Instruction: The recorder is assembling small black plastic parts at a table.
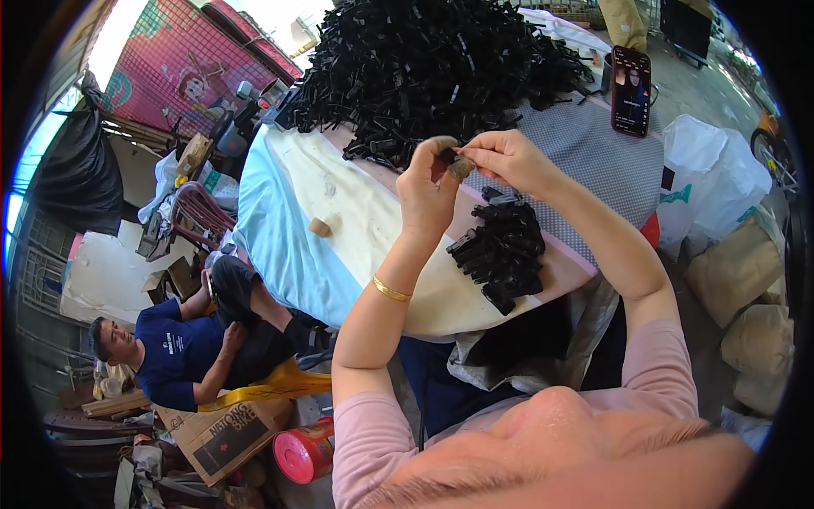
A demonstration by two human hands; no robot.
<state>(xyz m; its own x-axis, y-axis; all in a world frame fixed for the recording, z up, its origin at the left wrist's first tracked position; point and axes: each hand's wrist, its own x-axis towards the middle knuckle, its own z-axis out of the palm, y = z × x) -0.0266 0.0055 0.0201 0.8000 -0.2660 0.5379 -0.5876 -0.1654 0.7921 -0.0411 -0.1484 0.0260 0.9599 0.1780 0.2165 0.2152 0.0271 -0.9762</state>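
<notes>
Left hand (430, 182) and right hand (507, 159) together pinch what seems a small black clip (448, 156) above the cloth-covered table (288, 229); black pile (432, 64) at twelve o'clock, cluttered yard around.

The person wears a pale pink, soft-knit top with short sleeves that end above the elbows, one sleeve (370, 433) on the left arm and the other sleeve (657, 365) on the right, both slightly creased at the hem. The forearms below them are bare. A thin, plain gold bangle (391, 290) circles the left wrist. The left hand (428, 191) and the right hand (506, 158) wear no gloves, and no rings can be made out on the fingers.
</notes>
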